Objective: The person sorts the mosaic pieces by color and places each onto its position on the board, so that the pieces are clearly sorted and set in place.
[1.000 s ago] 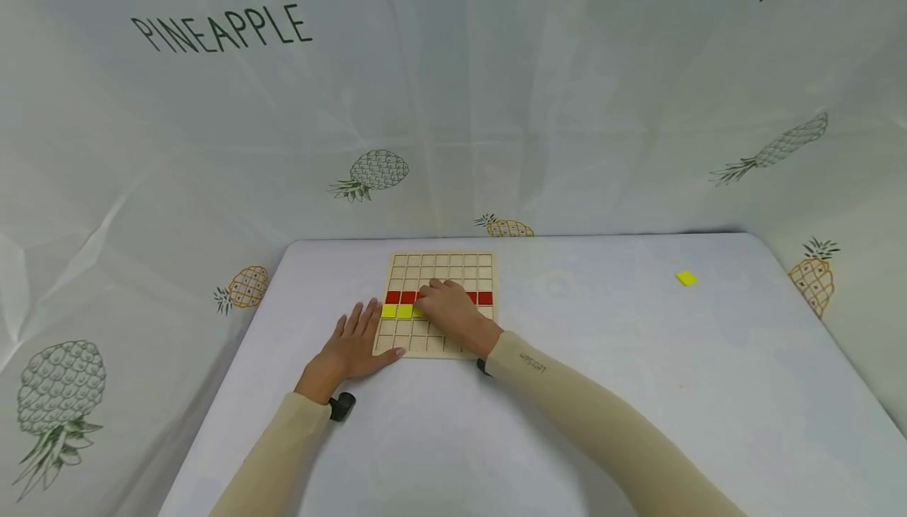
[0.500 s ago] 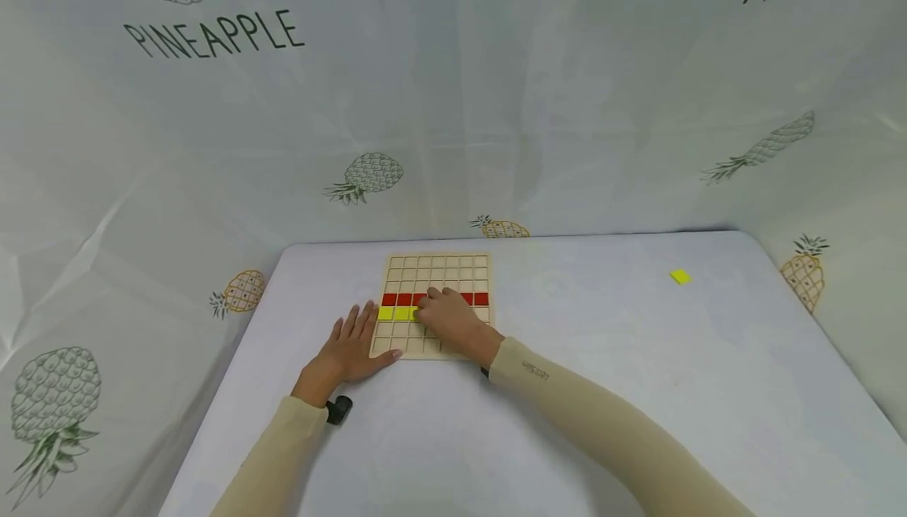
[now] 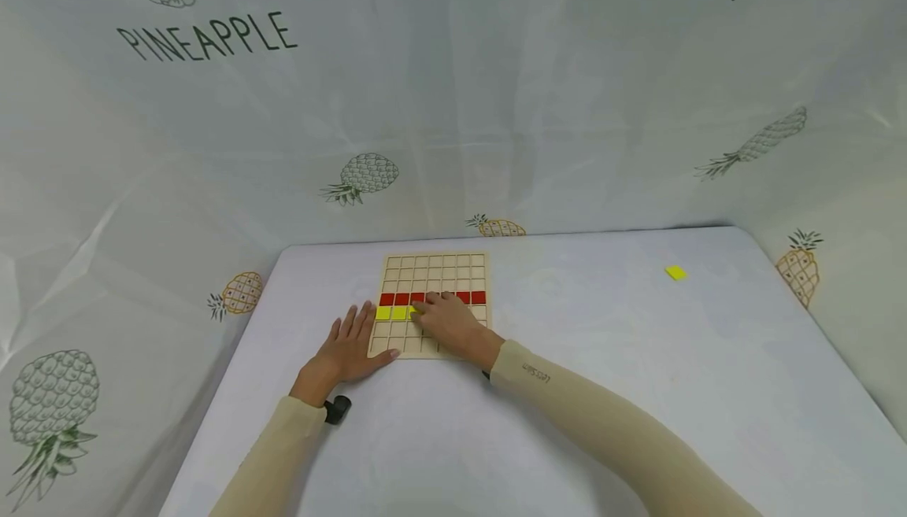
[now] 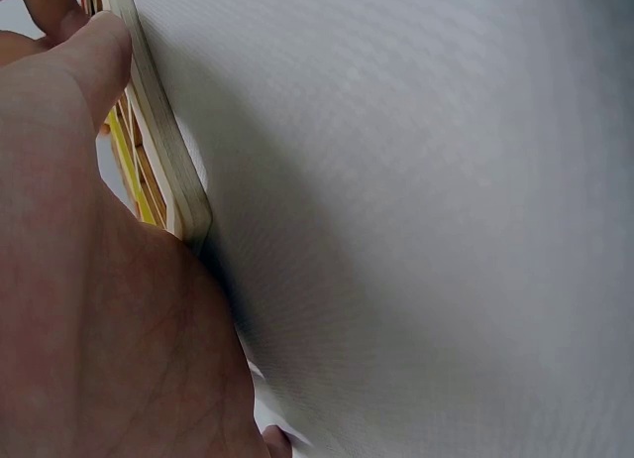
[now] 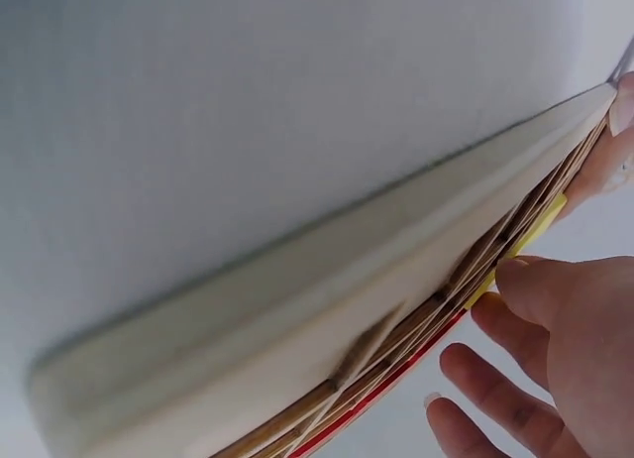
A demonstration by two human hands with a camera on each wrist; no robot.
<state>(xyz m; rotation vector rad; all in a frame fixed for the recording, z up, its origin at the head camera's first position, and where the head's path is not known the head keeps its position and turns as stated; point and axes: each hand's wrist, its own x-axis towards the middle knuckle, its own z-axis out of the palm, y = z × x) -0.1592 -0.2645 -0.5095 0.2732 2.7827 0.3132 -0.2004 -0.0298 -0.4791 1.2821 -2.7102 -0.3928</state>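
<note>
A square wooden grid board (image 3: 434, 273) lies on the white table. Red tiles (image 3: 401, 299) fill one row, partly covered by my right hand. Below them, yellow tiles (image 3: 391, 313) start a row from the left. My right hand (image 3: 453, 324) reaches over the board with bent fingers. Its thumb and index finger pinch a yellow tile (image 5: 481, 289) at its cell, the other fingers spread loosely. Flat at the board's left edge rests my left hand (image 3: 345, 352), fingers straight and thumb (image 4: 99, 57) against the board's near left corner.
One loose yellow tile (image 3: 676, 273) lies far to the right on the table (image 3: 567, 297). A white sheet printed with pineapples (image 3: 368, 173) rises behind and beside the table. A black wrist device (image 3: 338, 409) is on the left wrist.
My right hand's fingers have settled lower at the third yellow cell, with more of that tile now showing. The left hand stays in place; the head view has shifted slightly.
</note>
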